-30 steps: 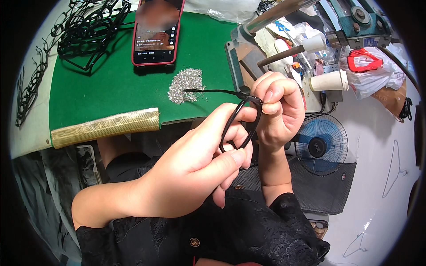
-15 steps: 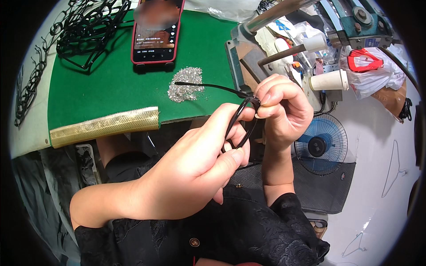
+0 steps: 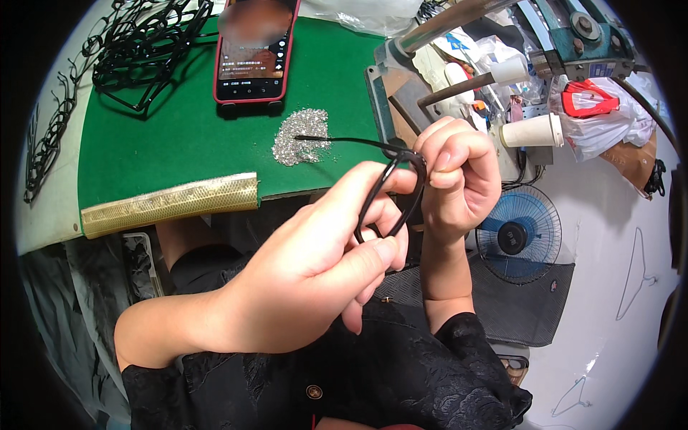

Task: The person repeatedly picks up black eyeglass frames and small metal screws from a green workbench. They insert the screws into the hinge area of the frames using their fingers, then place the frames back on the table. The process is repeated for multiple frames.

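Observation:
A black eyeglass frame is held by my left hand, its fingers and thumb closed round one rim. One thin temple sticks out to the left, its tip over a heap of tiny silvery pieces on the green mat. Just right of the frame's hinge corner is my right hand, thumb and fingertips pinched together close against the frame. Whatever sits between those fingertips is too small or too hidden to make out.
Black eyeglass frames lie piled at the far left of the green mat. A red-cased phone stands behind the heap. A gold mesh roll lines the near edge. At right are a green metal press, white cup and fan.
The eyeglass frame has turned slightly in my left hand, and its temple tip has shifted right. My right fingertips have drawn a little away from the hinge corner, to the right.

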Action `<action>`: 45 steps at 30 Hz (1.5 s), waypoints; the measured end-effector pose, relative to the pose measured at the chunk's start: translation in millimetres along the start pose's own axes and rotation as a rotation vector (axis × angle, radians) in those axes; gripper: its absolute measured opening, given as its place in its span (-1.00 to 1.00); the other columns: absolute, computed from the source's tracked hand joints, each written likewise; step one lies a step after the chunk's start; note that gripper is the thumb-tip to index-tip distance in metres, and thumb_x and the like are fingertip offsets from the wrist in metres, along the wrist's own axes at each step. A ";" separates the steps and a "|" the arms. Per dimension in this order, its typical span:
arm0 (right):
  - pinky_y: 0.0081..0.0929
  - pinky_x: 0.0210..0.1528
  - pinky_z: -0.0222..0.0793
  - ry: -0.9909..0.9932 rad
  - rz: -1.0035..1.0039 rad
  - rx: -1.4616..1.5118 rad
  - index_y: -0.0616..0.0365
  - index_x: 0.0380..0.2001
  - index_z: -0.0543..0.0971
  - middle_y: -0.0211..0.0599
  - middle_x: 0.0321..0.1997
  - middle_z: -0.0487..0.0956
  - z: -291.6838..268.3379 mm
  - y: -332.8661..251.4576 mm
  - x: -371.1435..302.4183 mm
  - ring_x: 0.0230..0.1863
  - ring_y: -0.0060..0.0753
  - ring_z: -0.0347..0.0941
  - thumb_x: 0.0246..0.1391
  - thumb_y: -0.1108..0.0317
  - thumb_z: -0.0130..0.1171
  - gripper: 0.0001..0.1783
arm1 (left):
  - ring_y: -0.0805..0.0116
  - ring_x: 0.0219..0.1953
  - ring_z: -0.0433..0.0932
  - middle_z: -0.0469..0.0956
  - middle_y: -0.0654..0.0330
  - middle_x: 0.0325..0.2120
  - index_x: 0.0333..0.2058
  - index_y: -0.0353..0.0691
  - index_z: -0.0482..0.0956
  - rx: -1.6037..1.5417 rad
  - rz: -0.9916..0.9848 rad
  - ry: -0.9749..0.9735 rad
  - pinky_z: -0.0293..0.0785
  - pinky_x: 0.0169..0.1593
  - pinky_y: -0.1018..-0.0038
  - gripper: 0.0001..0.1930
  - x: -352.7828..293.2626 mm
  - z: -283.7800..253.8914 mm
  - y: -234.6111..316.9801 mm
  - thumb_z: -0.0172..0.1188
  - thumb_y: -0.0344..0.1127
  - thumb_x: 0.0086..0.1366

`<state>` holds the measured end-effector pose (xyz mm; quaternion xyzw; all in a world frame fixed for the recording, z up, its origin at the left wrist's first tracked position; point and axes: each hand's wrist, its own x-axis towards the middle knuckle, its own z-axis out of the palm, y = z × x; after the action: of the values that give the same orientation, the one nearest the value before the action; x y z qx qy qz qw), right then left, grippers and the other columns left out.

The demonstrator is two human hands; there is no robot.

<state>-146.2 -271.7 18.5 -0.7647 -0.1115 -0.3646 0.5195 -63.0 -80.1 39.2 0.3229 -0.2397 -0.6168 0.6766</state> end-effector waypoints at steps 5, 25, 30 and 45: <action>-0.51 -0.38 0.31 -0.124 0.328 -0.481 0.22 -0.50 0.45 -0.36 -0.45 0.43 0.2 18.0 -21.5 -0.41 -0.39 0.39 -0.01 0.58 0.12 -0.93 | 0.48 -0.53 0.39 0.39 0.07 -0.36 0.25 -0.37 0.03 0.000 0.049 0.129 0.40 -0.60 0.64 -0.45 -8.7 -0.8 9.5 -0.06 -0.45 0.31; -0.32 -0.36 0.34 -0.160 0.334 -0.745 0.19 -0.52 0.48 -0.29 -0.47 0.47 15.3 42.2 -49.2 -0.40 -0.19 0.43 -0.11 0.49 0.27 -0.87 | 0.54 -0.66 0.33 0.35 0.11 -0.45 0.19 -0.50 0.10 0.137 0.188 0.416 0.29 -0.77 0.68 -0.39 -10.3 4.4 23.9 0.01 -0.34 0.19; -0.28 -0.35 0.33 -0.152 0.341 -0.804 0.19 -0.50 0.47 -0.25 -0.46 0.47 20.2 49.7 -47.9 -0.40 -0.14 0.42 -0.06 0.47 0.24 -0.87 | 0.54 -0.65 0.33 0.35 0.12 -0.45 0.19 -0.49 0.11 0.131 0.188 0.395 0.29 -0.75 0.68 -0.39 -9.7 2.7 22.1 0.02 -0.34 0.20; -0.26 -0.27 0.32 -0.290 0.282 -0.872 0.22 -0.48 0.45 -0.24 -0.43 0.43 17.0 45.0 -43.1 -0.32 -0.14 0.40 -0.05 0.45 0.23 -0.85 | 0.46 -0.59 0.38 0.38 0.05 -0.39 0.23 -0.39 0.06 0.008 0.184 0.173 0.40 -0.67 0.63 -0.44 -7.4 -7.8 16.2 -0.02 -0.40 0.29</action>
<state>-144.5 -267.5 -45.9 -0.9620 0.0851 -0.1929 0.1738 -47.2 -71.2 46.3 0.3543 -0.2111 -0.5211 0.7472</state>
